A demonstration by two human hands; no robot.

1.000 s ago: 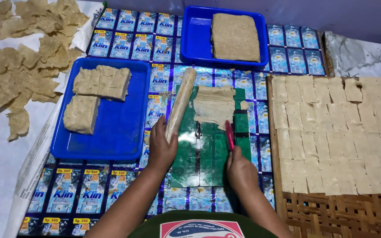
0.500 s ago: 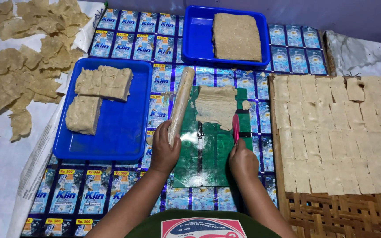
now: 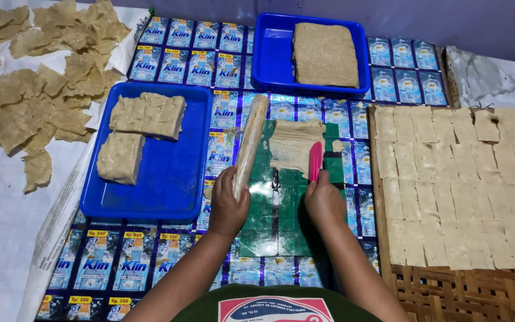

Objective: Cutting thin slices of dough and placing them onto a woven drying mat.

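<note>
My left hand (image 3: 226,207) grips the wooden rolling pin (image 3: 250,145) by its near end; my right hand (image 3: 324,203) clasps a pink scraper (image 3: 315,161) against the thin dough sheet (image 3: 295,145) on the green mat's (image 3: 269,226) far edge.

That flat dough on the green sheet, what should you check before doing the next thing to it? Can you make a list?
1. Flat dough lies on the green sheet: ok.
2. Left hand grips the rolling pin: ok.
3. Right hand holds the pink scraper: ok.
4. Scraper at the dough's right edge: ok.
5. Dough stuck to the sheet: cannot tell.
6. Woven rack has bare space left: ok.
</note>
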